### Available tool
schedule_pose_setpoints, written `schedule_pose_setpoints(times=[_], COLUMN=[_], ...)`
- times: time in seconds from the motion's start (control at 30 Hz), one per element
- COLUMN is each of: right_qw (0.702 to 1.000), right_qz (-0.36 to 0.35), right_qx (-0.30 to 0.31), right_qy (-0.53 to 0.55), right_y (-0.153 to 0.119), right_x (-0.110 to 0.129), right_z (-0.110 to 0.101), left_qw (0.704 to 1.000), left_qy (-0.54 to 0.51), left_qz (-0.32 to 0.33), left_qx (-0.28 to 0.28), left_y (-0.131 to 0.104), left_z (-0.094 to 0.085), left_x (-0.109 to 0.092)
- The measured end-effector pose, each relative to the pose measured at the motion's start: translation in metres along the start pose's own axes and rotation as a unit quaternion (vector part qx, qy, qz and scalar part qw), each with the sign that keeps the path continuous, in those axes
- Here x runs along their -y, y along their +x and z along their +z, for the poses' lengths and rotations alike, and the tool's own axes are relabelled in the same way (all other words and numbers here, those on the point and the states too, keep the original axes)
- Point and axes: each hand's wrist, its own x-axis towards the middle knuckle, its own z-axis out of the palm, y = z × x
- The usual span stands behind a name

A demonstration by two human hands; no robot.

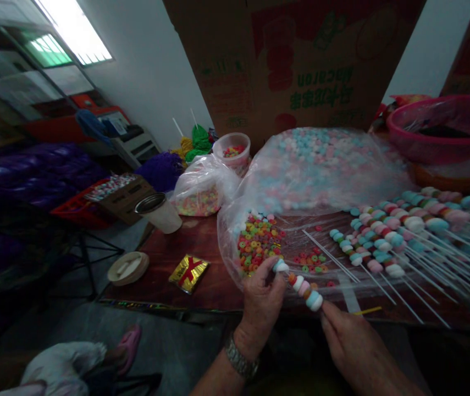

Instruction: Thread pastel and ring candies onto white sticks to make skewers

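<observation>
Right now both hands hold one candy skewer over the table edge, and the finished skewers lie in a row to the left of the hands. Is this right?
Not quite. In the head view the left hand and right hand do hold one candy skewer, but the finished skewers lie to the right of the hands, not the left.

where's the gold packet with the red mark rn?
Head view, lower left of centre: the gold packet lies flat on the wooden table, between the round lid and the left hand.

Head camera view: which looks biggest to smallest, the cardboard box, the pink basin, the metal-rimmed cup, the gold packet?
1. cardboard box
2. pink basin
3. and 4. metal-rimmed cup and gold packet: look about alike, so not ranked.
The box stands farthest back yet looks largest.
</observation>
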Motion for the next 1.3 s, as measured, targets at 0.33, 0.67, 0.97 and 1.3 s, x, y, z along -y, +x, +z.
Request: schedule_pose_setpoints(times=[0.33, 0.67, 0.97, 1.3], right_qw=[0.999, 0.999, 0.999, 0.996], right_qz=[0.007, 0.037, 0.016, -0.004], right_qx=[0.013, -0.013, -0.024, -0.074], right_qy=[0.034, -0.005, -0.023, -0.053], right_y=[0.003, 0.021, 0.023, 0.033], right_x=[0.03, 0.028, 0.029, 0.015], right_z=[-0.008, -0.005, -0.008, -0.013], left_qw=[0.97, 0.991, 0.823, 0.847], left_qy=[0.074, -0.103, -0.42, -0.406], left_qz=[0.231, -0.073, -0.38, -0.338], left_qx=[0.02, 0.051, 0.042, 0.058], left_y=[0.013, 0.025, 0.037, 0.027], left_z=[-0.004, 0.001, 0.029, 0.05], left_x=[0.008, 0.006, -0.025, -0.021])
